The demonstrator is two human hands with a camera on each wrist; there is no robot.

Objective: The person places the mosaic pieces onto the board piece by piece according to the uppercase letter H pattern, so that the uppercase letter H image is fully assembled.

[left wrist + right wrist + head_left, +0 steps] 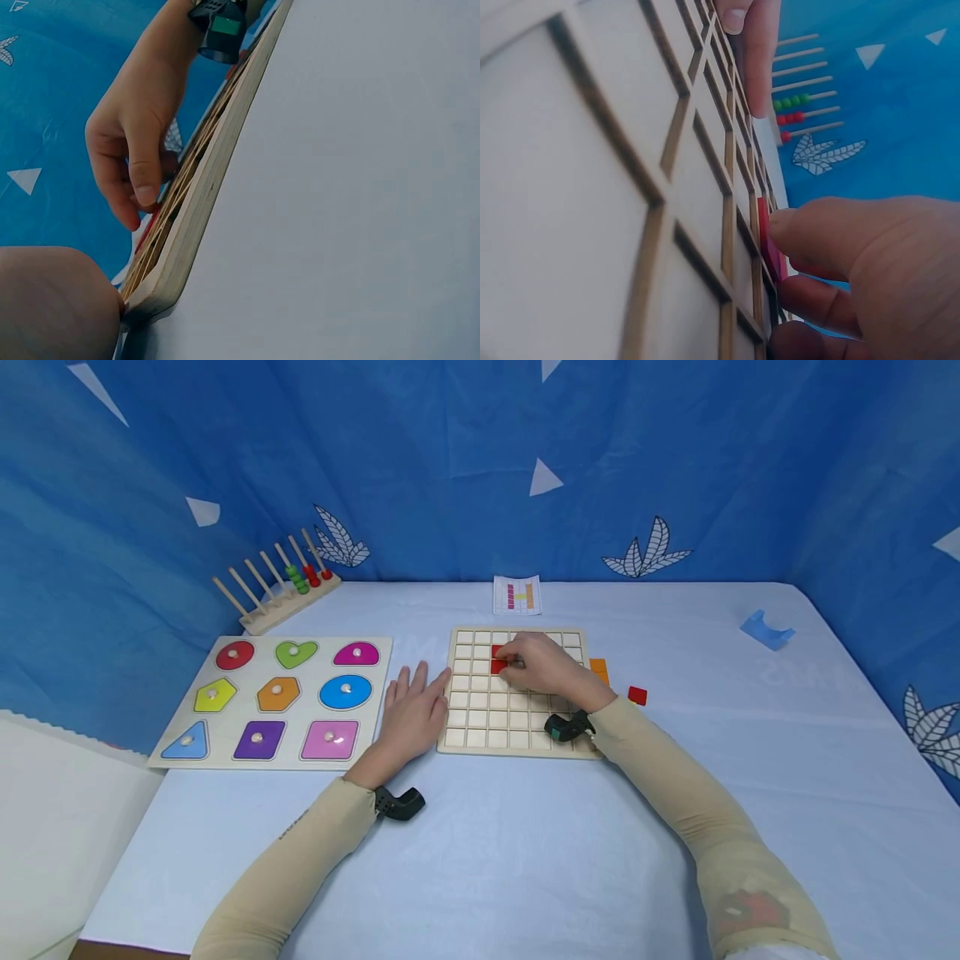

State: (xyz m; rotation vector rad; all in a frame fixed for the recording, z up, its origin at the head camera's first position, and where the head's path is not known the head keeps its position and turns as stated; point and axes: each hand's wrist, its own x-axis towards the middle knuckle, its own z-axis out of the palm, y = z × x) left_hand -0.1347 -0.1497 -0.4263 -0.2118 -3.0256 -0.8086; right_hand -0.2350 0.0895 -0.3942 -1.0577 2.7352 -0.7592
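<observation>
A wooden grid board (517, 755) with pale square cells lies flat on the white cloth. Two red square tiles (498, 667) show in its upper part, one above the other. Over them is my right hand (551, 668), its thumb and fingertips pinching a red tile (767, 232) at the board's surface. Part of that tile is hidden by the fingers. My left hand (411, 714) lies with its fingers extended along the board's left edge, fingertips right at the rim, holding nothing.
Orange tiles (598, 668) and a loose red tile (637, 695) lie right of the board. Behind it is a pattern card (517, 596). To the left are a knobbed shape puzzle (243, 675) and a bead rack (288, 606). A blue curved piece (767, 631) sits far right.
</observation>
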